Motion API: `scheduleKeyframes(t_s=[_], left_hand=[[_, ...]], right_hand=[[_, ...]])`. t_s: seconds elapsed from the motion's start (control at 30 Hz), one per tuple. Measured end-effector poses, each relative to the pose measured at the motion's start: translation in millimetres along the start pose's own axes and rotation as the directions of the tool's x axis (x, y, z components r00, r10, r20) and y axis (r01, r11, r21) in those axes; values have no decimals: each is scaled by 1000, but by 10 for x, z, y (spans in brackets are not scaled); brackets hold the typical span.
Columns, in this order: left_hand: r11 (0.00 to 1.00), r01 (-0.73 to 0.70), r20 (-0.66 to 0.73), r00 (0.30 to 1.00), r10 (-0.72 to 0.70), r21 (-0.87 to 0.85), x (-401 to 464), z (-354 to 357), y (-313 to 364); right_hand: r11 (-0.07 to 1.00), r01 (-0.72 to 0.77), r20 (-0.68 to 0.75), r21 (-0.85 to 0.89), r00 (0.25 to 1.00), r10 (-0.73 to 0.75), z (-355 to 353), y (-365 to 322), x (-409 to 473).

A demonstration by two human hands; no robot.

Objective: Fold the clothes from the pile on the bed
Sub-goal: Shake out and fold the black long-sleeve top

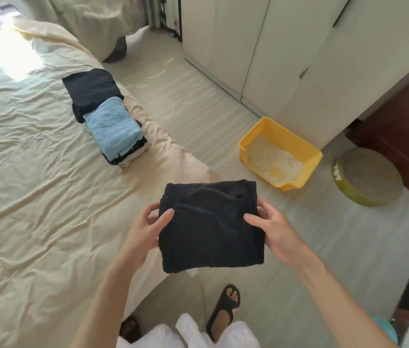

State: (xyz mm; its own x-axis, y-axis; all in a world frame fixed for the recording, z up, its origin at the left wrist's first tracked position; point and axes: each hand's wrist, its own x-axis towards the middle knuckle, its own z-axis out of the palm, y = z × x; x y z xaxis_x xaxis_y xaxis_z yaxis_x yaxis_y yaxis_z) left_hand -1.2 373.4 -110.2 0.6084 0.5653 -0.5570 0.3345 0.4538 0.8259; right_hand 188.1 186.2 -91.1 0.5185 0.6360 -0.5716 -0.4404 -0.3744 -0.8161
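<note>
A folded black garment is held in the air above the edge of the bed, partly over the floor. It is gripped at its left edge by the left hand, the thumb laid on top of the cloth and the fingers curled beneath, and at its right edge by the right hand in the same manner. Farther along the bed, near its edge, a stack of folded clothes topped by a light blue knitted piece is set, with a folded dark garment just behind and touching it. On the floor beside the bed a yellow tray holding pale granules is seen, and a round green pad lies near it. White wardrobe doors stand beyond.
</note>
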Motion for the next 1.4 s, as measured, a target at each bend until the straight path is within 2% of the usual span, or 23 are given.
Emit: scheduleKeyframes(t_s=[0.13, 0.3, 0.57, 0.8, 0.9, 1.1, 1.27, 1.4], left_hand=[[999, -18, 13, 1000, 18, 38, 221, 1002, 204], [992, -97, 15, 995, 96, 83, 573, 1768, 622], [966, -233, -139, 959, 247, 111, 1532, 2546, 1228], [969, -244, -188, 951, 247, 39, 2424, 2997, 1844], [974, -226, -206, 952, 227, 30, 2726, 3115, 2098], [977, -211, -341, 921, 188, -32, 3248, 3234, 2435], [964, -260, -479, 853, 205, -50, 3619, 3195, 2746], [961, -264, -595, 787, 164, -86, 3743, 2942, 2944]], right_hand=[[998, 59, -62, -6, 996, -59, -927, -358, 46], [993, 114, -77, -24, 990, -116, -1649, -803, 342], [967, 223, -83, -125, 969, -234, -2333, -1546, 1403], [953, 265, -41, -145, 961, -273, -2759, -2376, 2335], [959, 252, -10, -126, 967, -256, -2883, -2677, 2680], [952, 237, 130, -194, 968, -215, -2908, -3224, 3452], [940, 245, 253, -239, 950, -184, -2713, -3748, 4190], [917, 246, 360, -313, 924, -125, -2313, -4022, 4641]])
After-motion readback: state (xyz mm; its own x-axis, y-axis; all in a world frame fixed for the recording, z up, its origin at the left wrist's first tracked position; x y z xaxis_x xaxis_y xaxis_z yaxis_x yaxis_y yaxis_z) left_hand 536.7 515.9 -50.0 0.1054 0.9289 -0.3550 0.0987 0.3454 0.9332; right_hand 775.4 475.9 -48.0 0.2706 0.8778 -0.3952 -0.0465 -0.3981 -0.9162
